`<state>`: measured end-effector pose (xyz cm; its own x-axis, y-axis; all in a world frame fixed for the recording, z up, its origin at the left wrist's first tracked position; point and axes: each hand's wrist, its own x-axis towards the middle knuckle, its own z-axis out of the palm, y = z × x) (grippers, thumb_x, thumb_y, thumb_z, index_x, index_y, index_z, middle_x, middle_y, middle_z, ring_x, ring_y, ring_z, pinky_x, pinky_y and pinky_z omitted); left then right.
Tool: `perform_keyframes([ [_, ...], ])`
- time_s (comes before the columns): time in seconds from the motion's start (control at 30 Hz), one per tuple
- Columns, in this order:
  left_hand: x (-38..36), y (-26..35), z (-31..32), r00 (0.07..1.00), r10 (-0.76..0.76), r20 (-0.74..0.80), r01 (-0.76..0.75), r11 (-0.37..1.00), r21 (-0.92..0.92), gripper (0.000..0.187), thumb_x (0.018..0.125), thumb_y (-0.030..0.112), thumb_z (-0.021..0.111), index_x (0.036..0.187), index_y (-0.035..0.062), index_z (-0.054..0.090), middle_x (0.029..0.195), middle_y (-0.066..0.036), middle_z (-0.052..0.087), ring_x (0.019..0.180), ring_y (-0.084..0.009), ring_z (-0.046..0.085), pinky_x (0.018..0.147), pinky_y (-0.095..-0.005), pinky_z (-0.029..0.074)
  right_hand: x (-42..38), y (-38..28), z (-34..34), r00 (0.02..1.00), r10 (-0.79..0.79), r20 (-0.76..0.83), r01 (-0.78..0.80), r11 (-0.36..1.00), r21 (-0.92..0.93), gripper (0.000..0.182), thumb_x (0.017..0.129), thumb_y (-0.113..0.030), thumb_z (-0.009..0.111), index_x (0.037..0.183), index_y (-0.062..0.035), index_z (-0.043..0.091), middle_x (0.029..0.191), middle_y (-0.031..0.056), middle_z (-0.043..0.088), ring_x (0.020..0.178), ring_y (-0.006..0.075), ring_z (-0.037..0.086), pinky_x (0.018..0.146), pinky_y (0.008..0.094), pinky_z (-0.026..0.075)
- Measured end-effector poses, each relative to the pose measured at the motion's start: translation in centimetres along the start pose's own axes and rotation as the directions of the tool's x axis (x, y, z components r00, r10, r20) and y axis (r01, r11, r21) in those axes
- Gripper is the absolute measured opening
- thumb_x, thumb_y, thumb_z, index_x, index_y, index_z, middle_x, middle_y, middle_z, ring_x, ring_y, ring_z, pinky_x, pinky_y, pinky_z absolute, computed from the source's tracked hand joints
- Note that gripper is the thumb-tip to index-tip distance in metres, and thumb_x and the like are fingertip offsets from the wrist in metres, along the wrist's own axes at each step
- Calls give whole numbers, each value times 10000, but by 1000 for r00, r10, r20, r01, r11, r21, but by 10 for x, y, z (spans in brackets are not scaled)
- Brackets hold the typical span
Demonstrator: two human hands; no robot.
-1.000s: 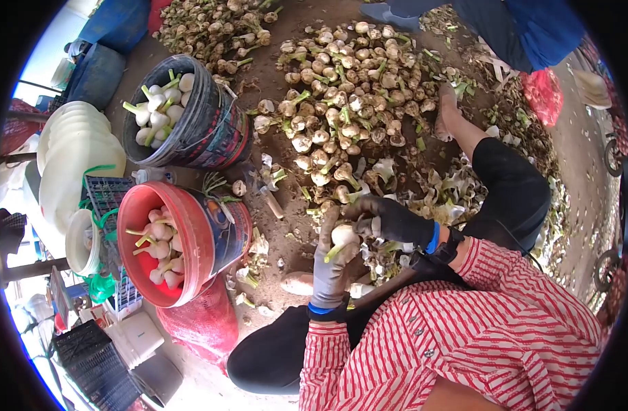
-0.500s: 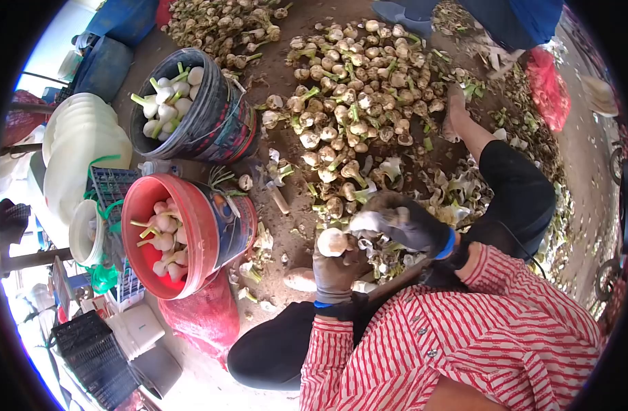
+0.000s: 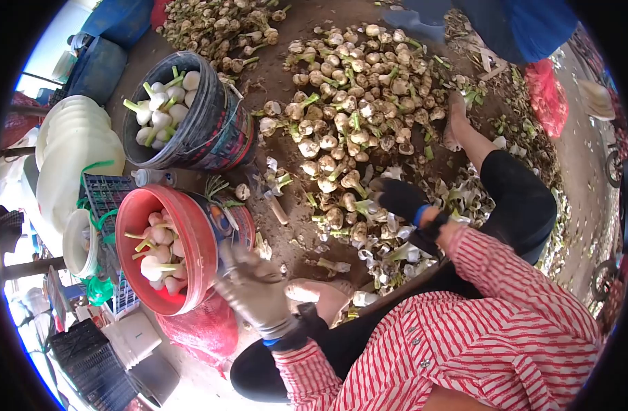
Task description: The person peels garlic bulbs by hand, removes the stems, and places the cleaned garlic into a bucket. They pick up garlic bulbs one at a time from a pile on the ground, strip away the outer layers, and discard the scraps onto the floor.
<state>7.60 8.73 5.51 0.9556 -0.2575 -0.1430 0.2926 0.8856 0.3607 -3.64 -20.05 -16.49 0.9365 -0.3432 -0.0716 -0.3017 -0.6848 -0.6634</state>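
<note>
My left hand, in a pale glove and smeared by motion, is beside the rim of the red bucket. Its fingers are spread and hold nothing. Inside that bucket lie peeled garlic bulbs with green stem stubs; one whiter bulb rests at their near side. My right hand, in a dark glove, reaches to the near edge of the pile of unpeeled garlic. Its fingertips are dark and blurred against the bulbs, so I cannot see whether they grip anything.
A black bucket of trimmed garlic stands beyond the red one. Peeled skins litter the ground between my legs. A red mesh sack lies beside the red bucket. Stacked crates are at left. A person in blue is at the top.
My left hand has moved left to the red bucket and released the white garlic bulb, which now appears inside it. My right hand has moved up toward the garlic pile.
</note>
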Motion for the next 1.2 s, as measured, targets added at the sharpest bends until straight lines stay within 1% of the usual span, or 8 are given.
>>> perform_keyframes([
  [0.13,-10,-55,-25,890,-270,-367,414,815,406,504,914,408,415,1279,60,413,1085,-103,563,891,-155,558,680,-220,462,54,-38,46,982,185,-40,-189,935,-299,222,674,-281,588,740,-74,637,748,102,644,722,315,623,649,431,473],
  [0.37,-17,-86,-55,910,-361,-206,371,480,795,440,920,300,459,1262,31,396,1033,-94,534,885,-173,545,714,-279,466,68,-15,51,994,105,-26,-107,904,-413,169,653,-238,583,679,-80,636,642,153,599,612,324,595,534,423,445],
  [0.6,-23,-101,-50,845,-436,-309,527,583,619,396,920,314,446,1225,63,468,1060,-88,567,892,-171,566,714,-264,466,73,8,88,958,276,-81,-276,800,-533,254,710,-231,537,853,-29,597,970,151,586,909,333,560,787,481,403],
  [0.67,-22,-98,-58,841,-413,-348,539,598,593,372,925,284,433,1222,63,472,1056,-83,577,873,-159,574,702,-261,468,69,29,95,940,-99,-327,-188,650,-736,222,691,-201,550,849,-53,601,934,143,582,876,342,556,754,478,408],
  [0.8,-21,-93,-80,839,-383,-386,544,619,567,344,920,240,434,1203,52,484,1038,-76,585,865,-147,579,672,-259,478,68,6,25,992,101,80,-43,844,-535,335,651,-164,592,975,-80,590,989,201,574,925,350,551,775,439,433],
  [1.0,-15,-107,-98,968,-242,65,-29,149,988,840,724,160,695,1386,51,188,1369,-137,296,1202,-240,382,910,-311,413,34,-59,-47,827,-516,223,434,838,330,357,701,-150,595,1042,-46,569,849,116,605,789,225,577,715,332,452],
  [1.13,-25,-97,-49,892,-450,-37,328,590,737,733,698,-33,670,1329,5,299,1271,-113,416,1115,-190,459,929,-287,404,8,-160,-118,773,-78,630,-413,692,593,384,717,5,483,1093,-58,528,908,28,561,772,87,518,679,219,428],
  [1.2,-27,-98,-49,937,-350,14,199,566,800,701,684,-68,664,1300,4,338,1232,-100,446,1076,-174,482,905,-274,421,1,-141,-85,872,-176,456,-297,551,780,426,718,30,461,1134,-59,497,889,4,552,752,41,483,660,170,404],
])
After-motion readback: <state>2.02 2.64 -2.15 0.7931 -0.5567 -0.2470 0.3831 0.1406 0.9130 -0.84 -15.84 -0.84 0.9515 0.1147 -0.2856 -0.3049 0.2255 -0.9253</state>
